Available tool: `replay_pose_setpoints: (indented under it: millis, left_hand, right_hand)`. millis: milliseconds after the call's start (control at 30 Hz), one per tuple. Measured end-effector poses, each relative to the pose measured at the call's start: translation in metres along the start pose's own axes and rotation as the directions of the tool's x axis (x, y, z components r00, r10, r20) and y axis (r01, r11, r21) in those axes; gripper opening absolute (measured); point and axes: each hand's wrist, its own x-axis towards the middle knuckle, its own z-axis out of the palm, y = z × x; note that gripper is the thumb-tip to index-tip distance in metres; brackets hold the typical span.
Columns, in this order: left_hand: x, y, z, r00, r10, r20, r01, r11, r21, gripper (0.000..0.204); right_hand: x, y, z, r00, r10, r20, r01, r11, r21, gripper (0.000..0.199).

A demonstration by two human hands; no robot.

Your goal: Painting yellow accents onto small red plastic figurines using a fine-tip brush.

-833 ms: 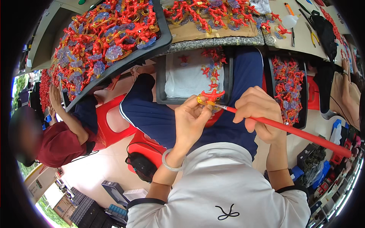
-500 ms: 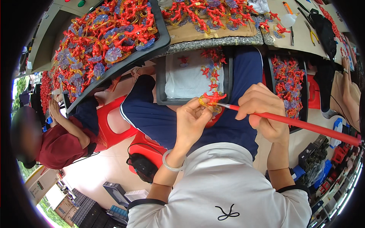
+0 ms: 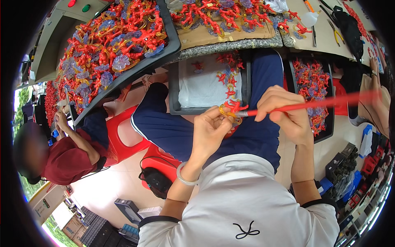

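My left hand (image 3: 210, 131) pinches a small red figurine (image 3: 233, 106) with a yellow translucent ring, over my lap at the near edge of a tray. In my right hand (image 3: 286, 116) is a slim red-handled paintbrush (image 3: 329, 103), gripped like a pen. Its pale tip end meets the figurine beside my left fingertips; the exact contact point is too small to make out. Behind my hands, the grey tray (image 3: 175, 92) lined with white sheet holds a line of similar red figurines (image 3: 230, 76) along its right side.
A big black tray (image 3: 175, 39) heaped with red, yellow and blue figurines stands at left. More figurines lie on the workbench (image 3: 230, 44), with pliers (image 3: 336, 33) and a white bottle (image 3: 309, 19) farther right. Another filled tray (image 3: 311, 92) sits right. A co-worker (image 3: 70, 158) sits at left.
The paintbrush's rear end has swung away from me and is blurred by motion, as my right hand turns. My left hand keeps hold of the figurine, shifted only slightly.
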Motion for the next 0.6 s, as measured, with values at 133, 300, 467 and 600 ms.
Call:
replay_pose_setpoints:
  millis: [133,300,467,600]
  left_hand:
    - [0.002,0.004,-0.003,0.997,-0.053,0.060,0.056,0.997,-0.052,0.019]
    - [0.009,-0.002,-0.011,0.917,-0.121,0.380,0.263,0.900,-0.348,0.027]
    - [0.019,-0.033,-0.010,0.636,0.069,0.769,0.743,0.215,-0.634,0.033]
    - [0.016,-0.033,-0.008,0.683,-0.065,0.728,0.699,0.346,-0.625,0.037]
  right_hand:
    - [-0.010,0.007,-0.011,0.983,0.104,-0.149,-0.067,0.970,0.232,0.031]
    - [-0.006,0.032,0.005,0.973,0.211,-0.089,-0.159,0.903,0.398,0.007]
    - [-0.018,0.050,0.035,0.922,0.376,0.090,-0.340,0.679,0.651,0.023]
    - [-0.018,0.043,0.038,0.869,0.494,-0.033,-0.427,0.781,0.456,0.026]
